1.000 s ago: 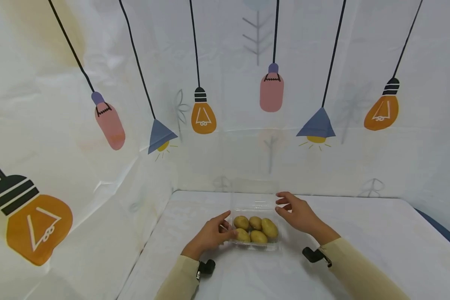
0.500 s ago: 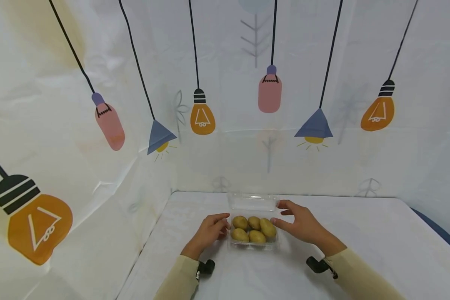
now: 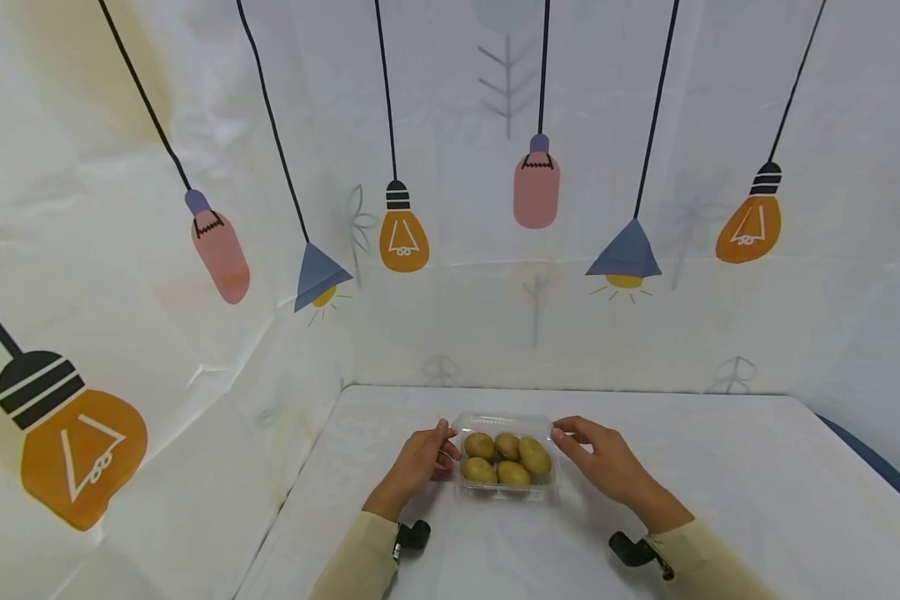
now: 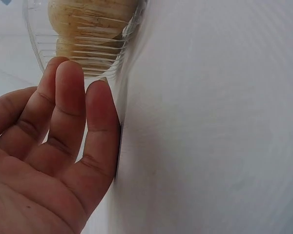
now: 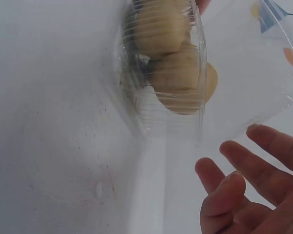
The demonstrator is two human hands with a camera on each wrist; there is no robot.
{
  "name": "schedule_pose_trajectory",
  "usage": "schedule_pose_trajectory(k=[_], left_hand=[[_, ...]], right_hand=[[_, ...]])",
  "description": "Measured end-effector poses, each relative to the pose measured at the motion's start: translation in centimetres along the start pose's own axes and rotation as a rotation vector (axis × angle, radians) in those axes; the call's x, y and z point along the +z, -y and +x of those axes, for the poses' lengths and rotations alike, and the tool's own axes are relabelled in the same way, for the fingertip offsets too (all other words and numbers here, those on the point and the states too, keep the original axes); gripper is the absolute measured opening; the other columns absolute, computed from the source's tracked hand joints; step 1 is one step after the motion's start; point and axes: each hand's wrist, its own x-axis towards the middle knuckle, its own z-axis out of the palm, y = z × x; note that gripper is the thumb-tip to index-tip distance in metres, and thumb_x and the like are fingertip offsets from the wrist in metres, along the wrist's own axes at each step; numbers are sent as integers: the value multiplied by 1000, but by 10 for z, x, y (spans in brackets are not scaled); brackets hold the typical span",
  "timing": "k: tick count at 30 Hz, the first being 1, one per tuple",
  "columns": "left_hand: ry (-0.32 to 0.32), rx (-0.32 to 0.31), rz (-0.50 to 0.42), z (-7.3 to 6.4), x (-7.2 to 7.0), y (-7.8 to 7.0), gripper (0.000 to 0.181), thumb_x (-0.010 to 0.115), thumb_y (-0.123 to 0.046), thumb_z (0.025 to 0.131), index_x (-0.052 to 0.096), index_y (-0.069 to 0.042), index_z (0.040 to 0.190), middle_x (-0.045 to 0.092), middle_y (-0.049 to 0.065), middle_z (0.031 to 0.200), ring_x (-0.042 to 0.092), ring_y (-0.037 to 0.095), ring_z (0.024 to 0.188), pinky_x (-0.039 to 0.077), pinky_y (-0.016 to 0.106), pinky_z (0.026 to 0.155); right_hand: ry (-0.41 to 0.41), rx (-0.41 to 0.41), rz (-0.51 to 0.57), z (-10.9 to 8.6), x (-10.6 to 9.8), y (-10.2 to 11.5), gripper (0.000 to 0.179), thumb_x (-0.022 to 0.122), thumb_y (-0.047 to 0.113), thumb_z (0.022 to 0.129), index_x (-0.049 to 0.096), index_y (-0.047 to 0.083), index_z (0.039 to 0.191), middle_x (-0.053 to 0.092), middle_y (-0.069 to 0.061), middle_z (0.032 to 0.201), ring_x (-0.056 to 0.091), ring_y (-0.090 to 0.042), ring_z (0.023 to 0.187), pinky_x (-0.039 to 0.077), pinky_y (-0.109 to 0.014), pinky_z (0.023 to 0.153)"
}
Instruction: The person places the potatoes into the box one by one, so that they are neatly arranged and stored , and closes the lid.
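Observation:
A clear plastic clamshell box (image 3: 506, 493) stands on the white table and holds several yellow potatoes (image 3: 534, 456). Its transparent lid (image 5: 244, 63) slants up from the tray in the right wrist view. My left hand (image 3: 415, 461) is at the box's left side, its bent, relaxed fingers (image 4: 71, 92) close to the ribbed wall; whether they touch it I cannot tell. At the right side is my right hand (image 3: 607, 467). One of its fingertips (image 5: 254, 129) meets the lid's edge, while the thumb stands free of it.
The white tabletop (image 3: 750, 475) spreads out around the box. Behind it hangs a white backdrop (image 3: 457, 317) printed with lamps and bulbs, and the same sheet runs along the left side. A dark camera (image 3: 630, 550) sits on the right wrist.
The lid has tipped from upright at the back down toward the potatoes. My right hand has followed it downward. My left hand's fingers have drawn slightly off the box's left edge.

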Motion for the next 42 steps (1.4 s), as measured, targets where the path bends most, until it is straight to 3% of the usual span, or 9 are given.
schedule_pose_trajectory(k=[5, 10, 14, 21, 27, 30, 35, 42], left_hand=[[13, -11, -8, 0, 0, -1, 72, 43, -55, 112, 65, 12, 128, 70, 17, 100, 69, 31, 86, 62, 47, 76], [62, 30, -18, 1, -4, 3, 49, 50, -29, 110, 64, 12, 132, 69, 18, 100, 68, 32, 88, 62, 49, 79], [98, 56, -18, -1, -7, 5, 54, 55, -19, 103, 53, 12, 147, 68, 16, 103, 68, 28, 87, 62, 47, 80], [112, 89, 35, 2, -10, 12, 59, 60, -17, 97, 53, 8, 150, 67, 11, 111, 68, 21, 91, 62, 42, 78], [106, 86, 76, 2, -10, 13, 63, 66, -14, 91, 55, 3, 151, 66, 9, 112, 67, 20, 97, 62, 37, 78], [106, 105, 99, 2, -11, 13, 64, 67, -11, 89, 55, 3, 150, 66, 9, 111, 66, 20, 97, 61, 35, 77], [108, 120, 132, 1, -11, 13, 66, 68, -8, 85, 55, 5, 149, 66, 10, 111, 66, 19, 93, 60, 32, 74], [92, 119, 192, 1, -10, 9, 69, 73, -10, 83, 56, 5, 148, 67, 7, 109, 66, 16, 91, 56, 28, 72]], right_hand=[[0, 14, -12, -4, 4, -3, 54, 64, 53, 104, 65, 13, 139, 70, -4, 132, 67, -32, 120, 47, -67, 100], [26, 8, 7, -9, 6, -4, 51, 72, 45, 101, 65, 12, 140, 67, -6, 137, 66, -36, 122, 49, -66, 98], [52, 14, 16, -12, 6, -3, 53, 75, 42, 99, 64, 11, 141, 66, -8, 139, 65, -38, 122, 52, -64, 95], [35, 10, 6, -13, 8, -8, 43, 71, 39, 104, 66, 14, 139, 69, -3, 134, 69, -28, 115, 52, -59, 97], [39, 28, 5, -13, 11, -8, 43, 78, 29, 98, 66, 13, 136, 69, -5, 131, 70, -28, 108, 57, -50, 87], [66, 47, 0, -13, 10, -7, 47, 79, 29, 96, 64, 14, 137, 71, -5, 124, 70, -22, 101, 57, -42, 79], [129, 70, 9, -14, 10, -6, 52, 79, 27, 95, 60, 11, 140, 73, 4, 100, 68, -13, 83, 54, -34, 66], [146, 78, 27, -14, 10, -5, 53, 78, 20, 93, 58, 7, 141, 69, 7, 83, 63, -15, 70, 51, -31, 59]])
